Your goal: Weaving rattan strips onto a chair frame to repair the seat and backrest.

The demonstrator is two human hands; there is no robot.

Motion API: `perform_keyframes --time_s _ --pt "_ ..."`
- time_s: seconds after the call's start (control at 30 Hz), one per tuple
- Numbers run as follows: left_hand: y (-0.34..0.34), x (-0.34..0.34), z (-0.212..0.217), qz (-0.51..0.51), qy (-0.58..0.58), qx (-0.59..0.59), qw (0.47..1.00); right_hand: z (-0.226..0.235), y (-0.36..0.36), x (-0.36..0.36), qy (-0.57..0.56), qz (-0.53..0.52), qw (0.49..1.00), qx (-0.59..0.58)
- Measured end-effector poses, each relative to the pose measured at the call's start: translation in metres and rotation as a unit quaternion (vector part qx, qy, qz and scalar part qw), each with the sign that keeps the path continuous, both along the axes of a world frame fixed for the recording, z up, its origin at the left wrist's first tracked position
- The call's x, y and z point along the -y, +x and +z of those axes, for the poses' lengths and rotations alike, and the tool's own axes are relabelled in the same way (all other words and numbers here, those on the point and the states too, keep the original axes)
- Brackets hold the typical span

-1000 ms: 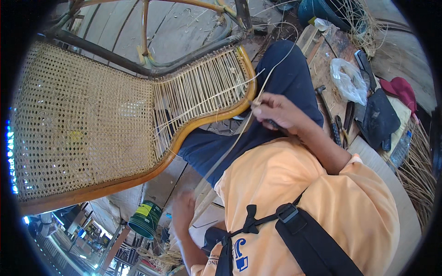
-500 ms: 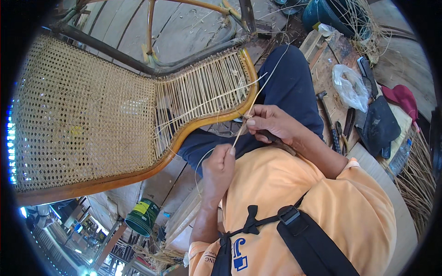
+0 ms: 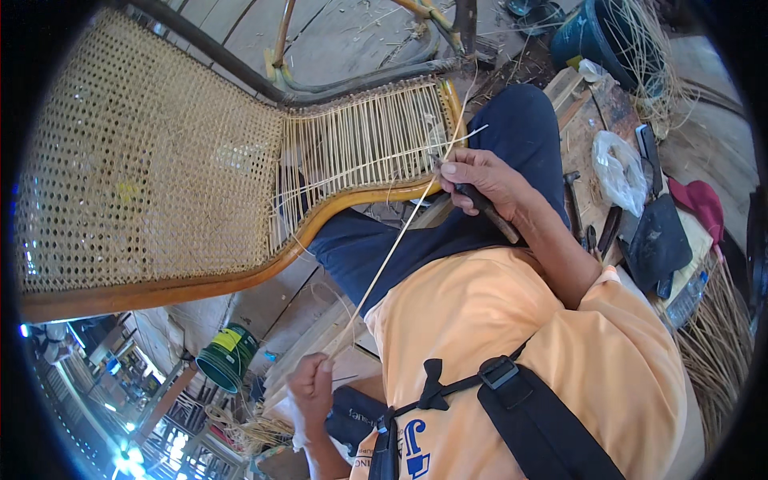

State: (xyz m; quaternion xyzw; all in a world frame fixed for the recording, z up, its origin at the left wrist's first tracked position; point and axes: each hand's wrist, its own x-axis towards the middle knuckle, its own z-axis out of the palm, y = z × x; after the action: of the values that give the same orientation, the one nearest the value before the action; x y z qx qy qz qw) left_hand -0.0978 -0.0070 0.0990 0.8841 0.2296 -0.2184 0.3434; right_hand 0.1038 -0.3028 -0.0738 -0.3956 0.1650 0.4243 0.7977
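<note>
A long pale cane strand runs taut from my left hand, closed in a fist around it low at the left, up to my right hand. My right hand is wrapped round a dark-handled tool, its thumb and finger pinched where the strand passes; the tool's working end is hard to make out. Just left of that hand lies the curved rattan rim of a chair. Its narrower section carries parallel cane strands with a few woven across. The wider section is a finished-looking cane mesh.
A plank bench on the right carries a clear plastic bag, a hammer and a red cap. A dark bucket of loose cane stands beyond. A green bucket sits lower left; cane bundles lie lower right.
My left hand has pulled down and left, away from the right hand, drawing out a longer strand. My right hand has risen slightly, still holding the tool. The chair appears shifted in view.
</note>
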Motion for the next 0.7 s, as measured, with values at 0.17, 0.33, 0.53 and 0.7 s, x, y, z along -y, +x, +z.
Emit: perform_keyframes --time_s 0.17,0.33,0.53,0.7 --pt "-0.036 -0.032 0.030 0.114 0.022 -0.052 0.992 -0.009 0.018 -0.001 -0.025 0.024 0.999 0.012" --pt "-0.093 -0.095 0.050 0.218 0.170 -0.150 0.949 -0.009 0.021 -0.018 0.001 0.021 0.999 0.036" --pt "-0.008 -0.039 -0.048 -0.024 0.131 0.018 0.991 0.007 -0.026 -0.065 -0.019 0.052 0.994 0.096" --pt "0.094 0.056 -0.110 -0.105 -0.038 0.225 0.968 0.025 -0.024 -0.058 0.060 0.038 0.995 0.075"
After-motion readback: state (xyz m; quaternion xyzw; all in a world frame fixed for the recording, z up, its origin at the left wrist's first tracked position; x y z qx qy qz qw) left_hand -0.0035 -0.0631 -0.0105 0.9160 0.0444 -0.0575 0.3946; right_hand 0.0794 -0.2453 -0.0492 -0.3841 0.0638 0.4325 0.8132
